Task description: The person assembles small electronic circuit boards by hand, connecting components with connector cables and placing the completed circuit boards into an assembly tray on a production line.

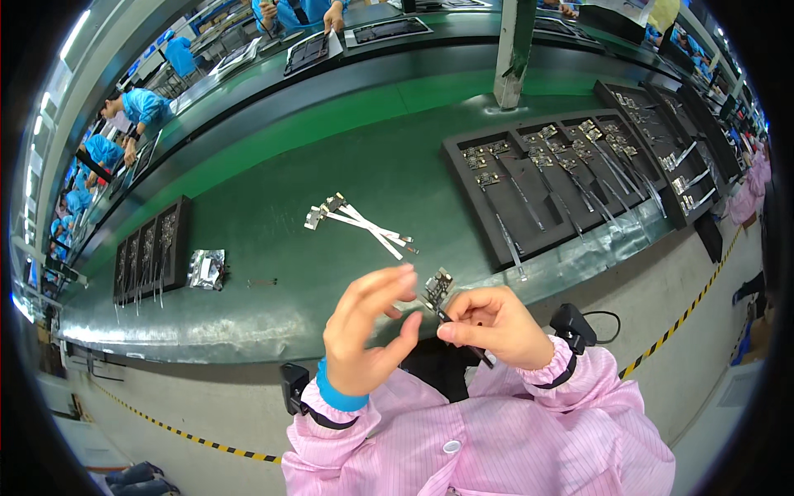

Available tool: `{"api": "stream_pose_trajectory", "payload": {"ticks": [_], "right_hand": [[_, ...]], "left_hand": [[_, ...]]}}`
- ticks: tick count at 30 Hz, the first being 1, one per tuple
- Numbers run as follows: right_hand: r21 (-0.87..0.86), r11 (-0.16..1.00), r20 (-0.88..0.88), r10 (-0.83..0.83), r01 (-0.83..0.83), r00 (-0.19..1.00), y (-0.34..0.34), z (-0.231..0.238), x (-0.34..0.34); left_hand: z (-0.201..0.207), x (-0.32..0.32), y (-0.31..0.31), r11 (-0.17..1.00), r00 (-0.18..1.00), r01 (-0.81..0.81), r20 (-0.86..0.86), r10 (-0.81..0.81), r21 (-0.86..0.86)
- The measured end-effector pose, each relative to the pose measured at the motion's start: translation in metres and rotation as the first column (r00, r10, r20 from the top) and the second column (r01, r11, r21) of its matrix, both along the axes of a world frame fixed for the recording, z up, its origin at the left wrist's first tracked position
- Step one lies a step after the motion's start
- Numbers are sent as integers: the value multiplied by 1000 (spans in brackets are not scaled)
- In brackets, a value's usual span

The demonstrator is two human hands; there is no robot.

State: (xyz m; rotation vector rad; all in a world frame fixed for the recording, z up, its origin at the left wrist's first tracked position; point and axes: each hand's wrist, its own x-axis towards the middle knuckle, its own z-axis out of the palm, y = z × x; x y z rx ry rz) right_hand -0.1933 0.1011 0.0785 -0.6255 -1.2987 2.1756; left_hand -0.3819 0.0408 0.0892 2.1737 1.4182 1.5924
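Observation:
My right hand (500, 326) is closed in a pinch on the dark cable of a small circuit board (438, 285), close to where the cable meets it. The board tilts upward just beyond the table's near edge. Beside it on the left, my left hand (368, 335) is open, its fingers spread and curved toward the board; no thing shows in it. Past the hands, two small boards (335, 201) with crossed white ribbon cables (368, 223) lie on the green table (273, 194).
On the right, a black foam tray (488, 231) holds several boards with cables; more trays continue beyond it. A smaller tray (184, 236), a silver bag (207, 269) and a short thin wire (262, 283) lie left. A post (514, 58) stands at the back, near co-workers in blue.

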Motion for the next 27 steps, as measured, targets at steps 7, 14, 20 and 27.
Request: {"api": "stream_pose_trajectory", "payload": {"ticks": [7, 14, 20, 27], "right_hand": [[385, 908, 125, -226, 162, 966, -11, -22, -11], [688, 707, 110, -322, 162, 940, -5, -14, 6], [145, 981, -341, -71, 127, 937, -1, -24, 30], [83, 991, -378, -67, 106, 923, -1, -31, 27]], "left_hand": [[-20, 29, -6, 839, 499, 365, 845, 190, -404], [-29, 11, -13, 898, 516, 293, 845, 140, -327], [-17, 24, -18, 815, 716, 256, 669, 202, -520], [-19, 35, -12, 801, 815, 285, 573, 86, -526]]}}
